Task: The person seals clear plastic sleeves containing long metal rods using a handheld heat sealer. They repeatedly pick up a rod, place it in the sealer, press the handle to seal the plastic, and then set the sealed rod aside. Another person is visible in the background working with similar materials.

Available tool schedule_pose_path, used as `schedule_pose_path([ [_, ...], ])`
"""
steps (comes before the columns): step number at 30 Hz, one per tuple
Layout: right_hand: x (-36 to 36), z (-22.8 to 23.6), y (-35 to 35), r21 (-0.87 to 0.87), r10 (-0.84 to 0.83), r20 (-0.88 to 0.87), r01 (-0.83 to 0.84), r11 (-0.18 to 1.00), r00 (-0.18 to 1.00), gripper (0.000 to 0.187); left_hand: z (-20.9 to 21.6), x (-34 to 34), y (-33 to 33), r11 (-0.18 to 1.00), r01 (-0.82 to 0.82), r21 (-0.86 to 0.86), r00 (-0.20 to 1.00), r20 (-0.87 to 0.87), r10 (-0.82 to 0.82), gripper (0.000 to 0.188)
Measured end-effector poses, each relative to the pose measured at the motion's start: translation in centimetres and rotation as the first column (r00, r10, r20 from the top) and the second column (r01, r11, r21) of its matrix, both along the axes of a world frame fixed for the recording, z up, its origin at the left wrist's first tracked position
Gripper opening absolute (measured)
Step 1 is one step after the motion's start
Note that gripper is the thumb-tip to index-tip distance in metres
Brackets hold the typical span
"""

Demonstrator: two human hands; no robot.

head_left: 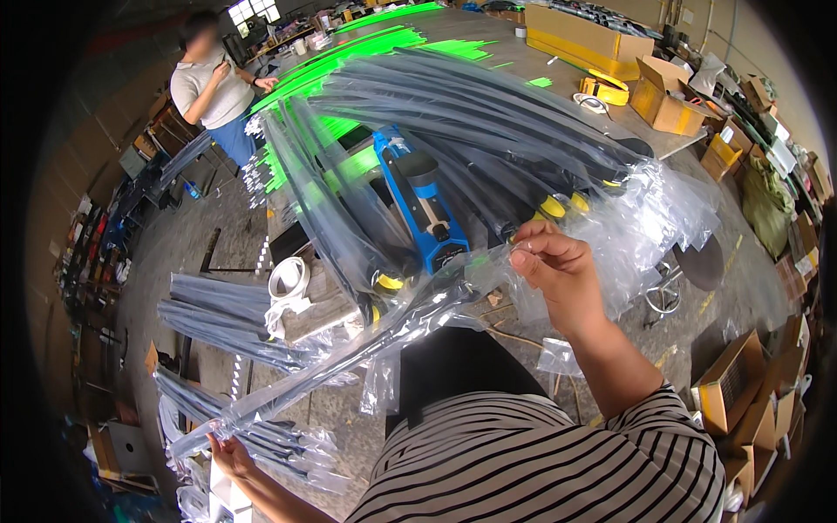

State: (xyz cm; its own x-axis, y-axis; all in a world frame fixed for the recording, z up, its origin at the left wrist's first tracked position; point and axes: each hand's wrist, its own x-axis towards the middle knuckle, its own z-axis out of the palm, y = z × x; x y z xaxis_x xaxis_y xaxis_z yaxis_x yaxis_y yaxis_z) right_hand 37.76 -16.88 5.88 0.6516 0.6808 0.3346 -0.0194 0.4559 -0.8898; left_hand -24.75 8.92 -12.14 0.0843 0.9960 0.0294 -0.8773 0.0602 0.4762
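A long transparent plastic bag (pixel 340 353) with a dark, slender item inside slants across the space before me. My left hand (pixel 230 455) is closed round its lower-left end. My right hand (pixel 556 270) pinches the film at the other end between thumb and fingertips, above the table's near edge. Just left of that hand, a blue hand-held tool with a black grip (pixel 425 205) lies on the table. Behind it spreads a heap of similar bagged dark items (pixel 479 109), several showing yellow ends. Loose plastic film (pixel 645 218) bunches to the right of my right hand.
More bagged items (pixel 218 305) lie in bundles at the left. A white tape roll (pixel 289 277) sits on the near table corner. Bright green strips (pixel 349 65) cover the far table, where another person (pixel 207 83) stands. Cardboard boxes (pixel 667 96) line the right.
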Motion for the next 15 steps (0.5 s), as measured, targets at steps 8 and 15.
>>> schedule_pose_path([
  [8, 4.4, 1.8, -1.2, 0.207, -0.174, -0.005, 0.171, 0.963, 0.985, 0.009, 2.9, 1.7, -1.7, 0.967, -0.203, -0.152, 0.978, 0.019, 0.209, 0.024],
  [15, 4.4, 2.7, -1.5, -0.124, 0.026, -0.029, -0.029, 0.992, 0.999, 0.014, 2.9, 2.1, -1.7, 0.986, -0.167, -0.003, 0.986, 0.009, 0.167, 0.024],
])
